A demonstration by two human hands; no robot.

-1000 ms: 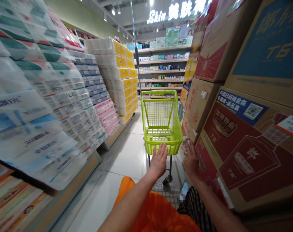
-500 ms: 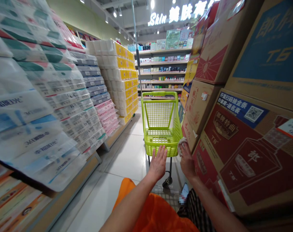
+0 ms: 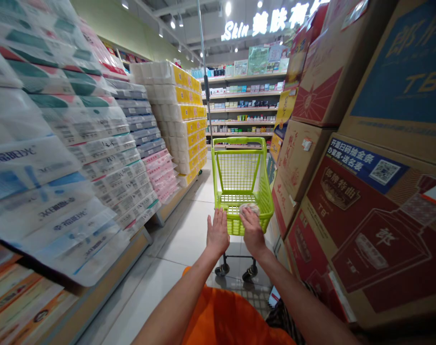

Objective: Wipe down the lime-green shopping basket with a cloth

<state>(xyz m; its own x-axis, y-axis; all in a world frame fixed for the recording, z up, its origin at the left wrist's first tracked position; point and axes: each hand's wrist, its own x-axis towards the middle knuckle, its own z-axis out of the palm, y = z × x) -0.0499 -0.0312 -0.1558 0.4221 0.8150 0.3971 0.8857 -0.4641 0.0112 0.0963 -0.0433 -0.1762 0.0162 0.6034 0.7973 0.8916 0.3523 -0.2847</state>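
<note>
Straight ahead stands a lime-green shopping cart (image 3: 239, 184) with a mesh basket on dark legs and wheels. My right hand (image 3: 253, 232) holds a pale, crumpled cloth (image 3: 249, 209) against the rim of the basket's near side. Its fingers lie over the cloth. My left hand (image 3: 218, 232) is at the near left corner of the basket, fingers stretched out and nothing held in them. Whether its fingertips press on the rim, I cannot tell.
Wrapped tissue packs (image 3: 106, 153) are stacked on a low platform to the left, with yellow-and-white paper rolls (image 3: 184, 120) beyond. Large cartons (image 3: 365, 201) rise close on the right. Stocked shelves (image 3: 246, 110) cross the back. A thin pole (image 3: 205, 76) stands by the cart.
My right hand has moved left with the cloth, from the cart's right side to its near rim. My left hand has shifted left toward the near left corner.
</note>
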